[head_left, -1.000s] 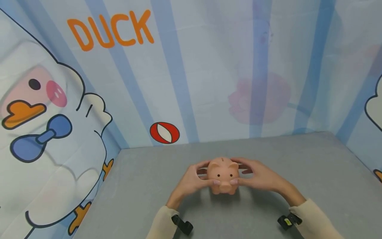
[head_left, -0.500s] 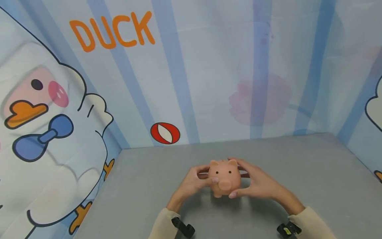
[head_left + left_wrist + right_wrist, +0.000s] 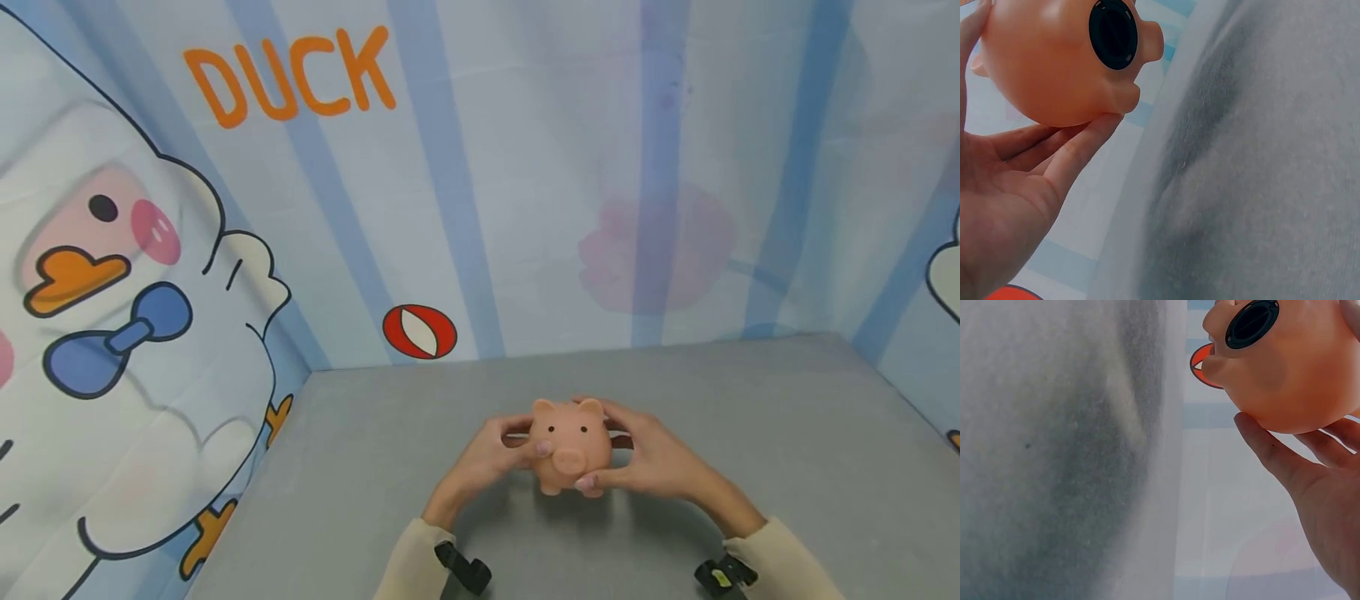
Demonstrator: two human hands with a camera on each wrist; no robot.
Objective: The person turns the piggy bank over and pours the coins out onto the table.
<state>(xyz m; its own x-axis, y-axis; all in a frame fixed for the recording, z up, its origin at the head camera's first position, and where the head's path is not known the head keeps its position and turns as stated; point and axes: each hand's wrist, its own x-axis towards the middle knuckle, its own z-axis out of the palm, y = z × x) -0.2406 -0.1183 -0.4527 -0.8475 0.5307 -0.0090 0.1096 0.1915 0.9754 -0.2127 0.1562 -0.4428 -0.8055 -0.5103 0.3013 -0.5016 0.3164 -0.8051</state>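
A pinkish-orange piggy bank (image 3: 570, 442) faces the head camera, held between both hands in the middle of the view. My left hand (image 3: 487, 457) grips its left side, thumb beside the snout and fingers behind. On the other side my right hand (image 3: 652, 454) grips it, with the thumb low below the snout and the fingers at the back. Both wrist views look at the underside, where a round black plug (image 3: 1113, 34) sits between the stubby feet. In the right wrist view, fingertips (image 3: 1250, 428) press against the round body.
The grey tabletop (image 3: 375, 467) spreads beneath the hands, with shadows under the pig. Behind it stands a striped blue and white cloth backdrop (image 3: 525, 208) with printed ducks and a red ball print (image 3: 420, 332). Black wrist cameras (image 3: 463, 569) sit at both cuffs.
The piggy bank has tipped back, so its face points further up and its top slot is out of sight. The right thumb has slid from beside the snout to lower on the body.
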